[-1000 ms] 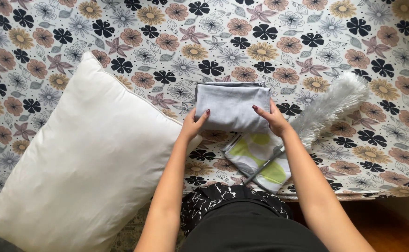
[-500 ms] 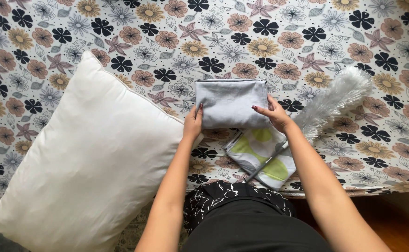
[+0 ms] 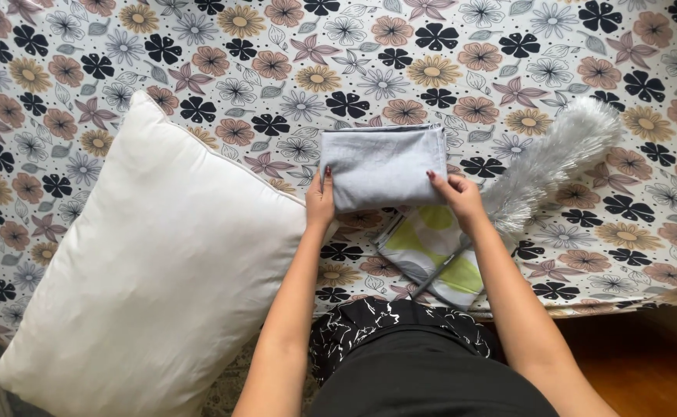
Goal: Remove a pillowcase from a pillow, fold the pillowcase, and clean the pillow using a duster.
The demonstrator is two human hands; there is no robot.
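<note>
Resting on a flowered sheet (image 3: 508,46), a folded grey cloth (image 3: 383,164) lies flat between the person's two hands, near the middle of the view. The left hand (image 3: 320,201) sits at the cloth's lower left corner, fingers together and laid against its edge, the thumb side touching the fabric; whether it pinches the cloth or only presses on it cannot be told. The right hand (image 3: 457,194) meets the lower right corner, its fingertips curled onto the edge, and there too the grip is unclear. Just below the grey cloth, partly tucked under it, lies a second folded cloth (image 3: 431,251) patterned in green, white and grey. A feather duster (image 3: 554,158) stretches from that green cloth up to the right, its fluffy grey head well clear of the hands and its thin handle crossing the green cloth under the right wrist. A large white pillow (image 3: 145,270) fills the left side, its right edge just beside the left forearm.
</note>
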